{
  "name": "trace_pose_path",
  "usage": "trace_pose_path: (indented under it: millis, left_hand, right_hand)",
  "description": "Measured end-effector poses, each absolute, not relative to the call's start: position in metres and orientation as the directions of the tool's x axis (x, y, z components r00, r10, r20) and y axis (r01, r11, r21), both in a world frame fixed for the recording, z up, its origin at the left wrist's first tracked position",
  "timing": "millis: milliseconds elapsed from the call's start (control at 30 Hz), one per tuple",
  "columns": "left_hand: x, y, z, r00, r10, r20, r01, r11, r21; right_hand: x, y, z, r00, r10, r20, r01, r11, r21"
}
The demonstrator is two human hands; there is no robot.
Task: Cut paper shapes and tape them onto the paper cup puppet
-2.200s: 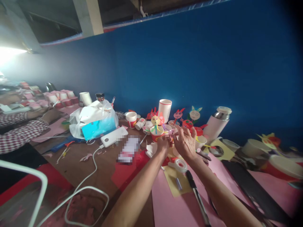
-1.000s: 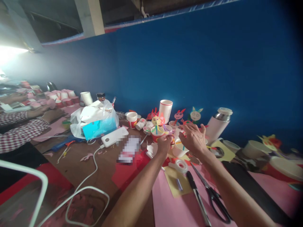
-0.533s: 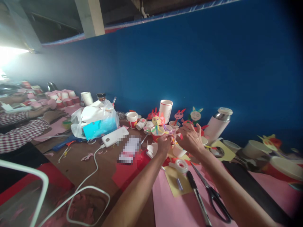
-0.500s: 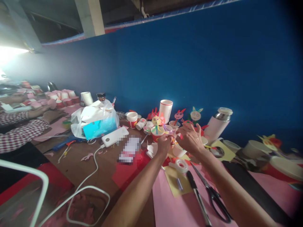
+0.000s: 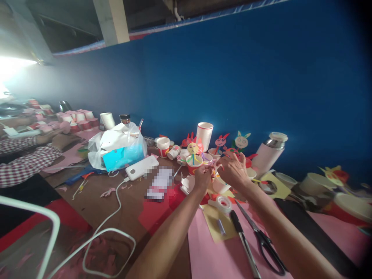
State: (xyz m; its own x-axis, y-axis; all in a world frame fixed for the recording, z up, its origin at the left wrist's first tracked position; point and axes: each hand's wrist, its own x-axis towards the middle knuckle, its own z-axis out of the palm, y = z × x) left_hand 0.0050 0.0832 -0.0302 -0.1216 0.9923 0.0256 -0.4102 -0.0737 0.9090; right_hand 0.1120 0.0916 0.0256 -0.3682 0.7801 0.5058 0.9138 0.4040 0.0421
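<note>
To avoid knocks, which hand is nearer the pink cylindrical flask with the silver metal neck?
Right: the right hand is left of the flask, nearby; the left hand is farther left.

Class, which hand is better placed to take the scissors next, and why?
Probably the right hand: the scissors lie alongside its forearm, nearer to it than to the left hand.

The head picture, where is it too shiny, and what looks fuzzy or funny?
Head view: glare at the upper left whitens that side; blocky squares cover a phone-like thing; the cup by the right edge looks soft and stretched; the left hand and right hand look clearer, but anything between them is hard to make out.
</note>
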Motion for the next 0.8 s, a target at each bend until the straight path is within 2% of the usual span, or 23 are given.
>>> trace_pose_path:
  millis: [233, 333, 567, 800]
  left_hand:
    - [0.005, 0.086, -0.035, -0.146, 0.989, 0.008, -0.395, -0.066, 0.916]
    - [0.005, 0.088, -0.038, -0.150, 0.989, 0.004, -0.390, -0.063, 0.919]
    - [0.004, 0.089, -0.039, -0.111, 0.993, 0.041, -0.381, -0.081, 0.921]
    - [0.004, 0.088, -0.038, -0.090, 0.995, 0.049, -0.390, -0.081, 0.917]
  right_hand:
    - [0.114, 0.087, 0.035, -0.304, 0.792, 0.529, 0.932, 0.363, -0.008]
    - [0.119, 0.091, 0.040, -0.295, 0.822, 0.487, 0.933, 0.357, -0.038]
    - [0.130, 0.116, 0.055, -0.346, 0.903, 0.254, 0.930, 0.366, -0.034]
    - [0.129, 0.134, 0.071, -0.447, 0.895, 0.010, 0.894, 0.447, -0.046]
